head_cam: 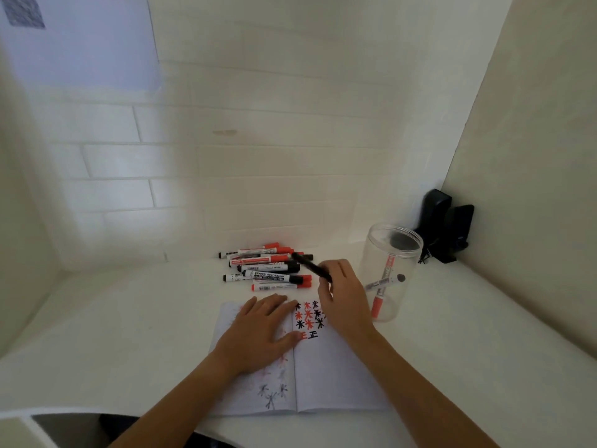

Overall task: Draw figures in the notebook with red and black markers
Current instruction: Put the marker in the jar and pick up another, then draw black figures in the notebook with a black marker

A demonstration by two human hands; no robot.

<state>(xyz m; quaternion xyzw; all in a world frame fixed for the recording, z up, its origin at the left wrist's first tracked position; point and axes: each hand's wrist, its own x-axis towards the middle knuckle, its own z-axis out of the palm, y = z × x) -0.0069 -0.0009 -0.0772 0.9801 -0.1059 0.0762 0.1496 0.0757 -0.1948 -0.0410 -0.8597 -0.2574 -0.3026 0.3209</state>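
An open notebook (336, 373) lies on the white table, its right page showing rows of red and black star figures (308, 315) and two characters below them. My left hand (258, 331) presses flat on the left page, fingers straight. My right hand (344, 292) grips a black marker (310, 266) above the page's upper right corner; the marker points up and left toward the pile. The marker's lower end is hidden by my fingers.
A pile of several red and black whiteboard markers (268, 268) lies just beyond the notebook. A clear plastic jar (389, 270) holding two markers stands to the right. A black device (447, 227) sits in the back right corner. White walls enclose the table.
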